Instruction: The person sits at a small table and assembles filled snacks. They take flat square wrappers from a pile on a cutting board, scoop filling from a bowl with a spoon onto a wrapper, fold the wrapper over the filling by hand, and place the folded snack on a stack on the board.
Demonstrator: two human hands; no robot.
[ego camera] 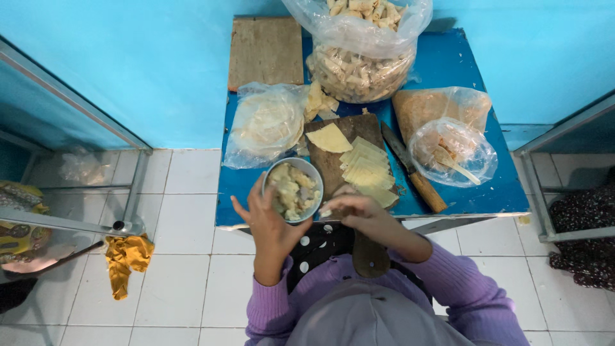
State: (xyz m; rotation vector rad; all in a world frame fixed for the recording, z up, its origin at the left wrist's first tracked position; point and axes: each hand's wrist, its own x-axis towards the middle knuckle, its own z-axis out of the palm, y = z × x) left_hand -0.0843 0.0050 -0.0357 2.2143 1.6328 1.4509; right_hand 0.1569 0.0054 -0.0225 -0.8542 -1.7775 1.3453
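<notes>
1. Left hand (269,221) is up at the near edge of the blue table (448,192), its grip wrapped under and around a small round bowl (293,189) of lumpy pale filling, thumb on the near rim, fingers spread along the left side.
2. The bowl sits in that hand just left of the wooden cutting board (339,163), partly over the table's front edge.
3. Right hand (355,214) hovers just beside the bowl, fingers curled in close together; something small and pale shows at the fingertips, but I cannot tell what it is or how firmly the grip closes on it.
4. On the board: a fanned row of thin yellowish wrapper sheets (366,172) and one loose folded sheet (328,138) above them.
5. A knife (413,170) with a wooden handle lies just right of the board.
6. Further back: a clear bag of flat round sheets (266,125), a big bag of folded pastries (359,51), a bag holding a spoon (455,154).
7. Down on the tiled floor, left: a crumpled yellow cloth (127,259).
</notes>
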